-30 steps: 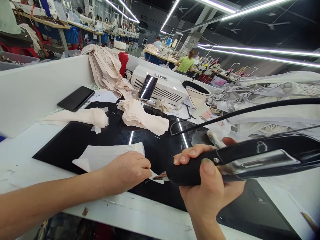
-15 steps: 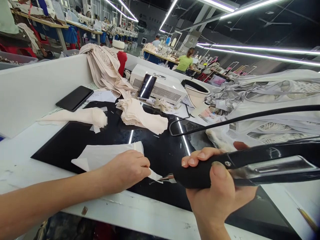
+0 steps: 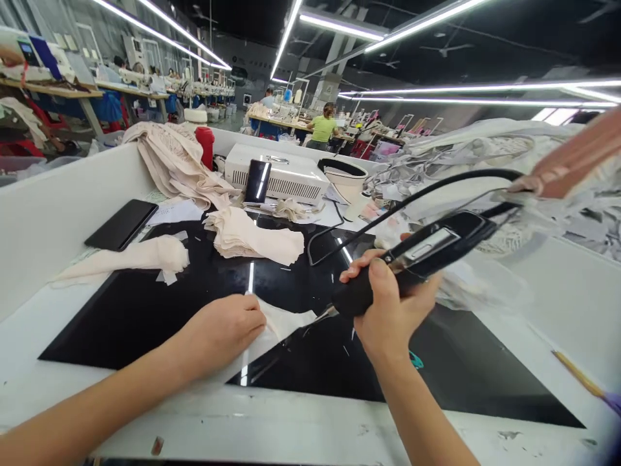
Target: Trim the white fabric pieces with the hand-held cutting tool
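Note:
My left hand [image 3: 228, 327] is closed, pinching a thin white fabric piece [image 3: 286, 320] against a black glossy board [image 3: 310, 362]. A narrow end of the fabric points right, and the rest is partly hidden by the hand. My right hand [image 3: 392, 310] is wrapped round a black corded hand tool [image 3: 436, 246] with a silver panel. The tool's slim metal tip [image 3: 326, 313] is at the fabric's pointed end; whether they touch, I cannot tell. Behind lies a stack of cream fabric pieces [image 3: 262, 239], and to the left another cream fabric bundle [image 3: 155, 252].
A black tablet-like device [image 3: 121, 223] lies at the left. At the back stand a white vented box [image 3: 276, 171], a phone [image 3: 257, 181] and a red container [image 3: 205, 145]. The black cord [image 3: 359, 241] loops over the board. Pale garments [image 3: 466, 162] are heaped at right.
The view has shifted. The fabric is now angled up toward the tool's tip, with less of it showing left of my hand. The tool's rear end has swung upward and away.

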{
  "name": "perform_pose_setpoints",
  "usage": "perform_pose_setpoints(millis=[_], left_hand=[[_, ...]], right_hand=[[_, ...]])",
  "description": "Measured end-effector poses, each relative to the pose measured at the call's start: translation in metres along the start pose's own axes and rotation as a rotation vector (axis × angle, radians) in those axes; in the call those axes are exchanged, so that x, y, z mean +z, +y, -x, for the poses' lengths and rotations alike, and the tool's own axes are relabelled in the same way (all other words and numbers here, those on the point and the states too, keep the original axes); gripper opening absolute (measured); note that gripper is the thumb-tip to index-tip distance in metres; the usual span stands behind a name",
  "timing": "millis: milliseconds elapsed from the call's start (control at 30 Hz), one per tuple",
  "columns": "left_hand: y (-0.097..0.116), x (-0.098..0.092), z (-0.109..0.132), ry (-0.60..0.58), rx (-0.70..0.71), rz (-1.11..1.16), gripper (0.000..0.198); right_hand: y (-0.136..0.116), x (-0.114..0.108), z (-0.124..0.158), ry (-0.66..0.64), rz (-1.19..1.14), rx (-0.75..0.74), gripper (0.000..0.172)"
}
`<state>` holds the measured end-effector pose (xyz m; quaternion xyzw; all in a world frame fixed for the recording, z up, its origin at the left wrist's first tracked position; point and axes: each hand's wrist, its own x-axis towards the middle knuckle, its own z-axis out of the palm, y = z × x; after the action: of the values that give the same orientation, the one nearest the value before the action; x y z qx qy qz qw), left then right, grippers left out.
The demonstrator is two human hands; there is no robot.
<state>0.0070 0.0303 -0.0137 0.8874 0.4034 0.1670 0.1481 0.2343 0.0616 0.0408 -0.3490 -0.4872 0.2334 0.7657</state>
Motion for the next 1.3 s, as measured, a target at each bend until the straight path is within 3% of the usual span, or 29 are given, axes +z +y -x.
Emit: perform_pose_setpoints(millis=[200,300,400,533,600,700,867,1300], left_hand=[[0.016,-0.011,0.003,-0.182,-0.168,0.094,0.026],[0.016,-0.017,0.003,-0.196,-0.220,0.125,0.029],[0.010,-0.018,-0.001,-0.061,-0.171,0.116,0.019],[-0.002,-0.013,-0.014,0.038,0.060,0.134,0.010],[-0.007,-0.011,-0.022,0.009,0.137,0.167,0.019],[-0.011,-0.011,-0.032,-0.100,0.147,0.186,0.033],[-0.014,-0.016,-0.039,-0.264,0.107,0.180,0.030],[-0.020,-0.018,-0.027,-0.287,0.016,0.085,0.023]], right_hand=[[0.000,0.010,0.009,-0.027,-0.040,0.035,0.035],[-0.002,0.015,0.017,-0.055,-0.056,0.062,0.034],[-0.004,0.020,0.022,-0.083,-0.054,0.071,0.031],[-0.007,0.027,0.021,-0.093,-0.060,0.093,0.033],[-0.008,0.030,0.020,-0.100,-0.059,0.099,0.034],[-0.008,0.033,0.019,-0.097,-0.036,0.096,0.031],[-0.005,0.035,0.017,-0.082,-0.030,0.096,0.032],[0.005,0.048,0.016,-0.084,-0.054,0.050,0.035]])
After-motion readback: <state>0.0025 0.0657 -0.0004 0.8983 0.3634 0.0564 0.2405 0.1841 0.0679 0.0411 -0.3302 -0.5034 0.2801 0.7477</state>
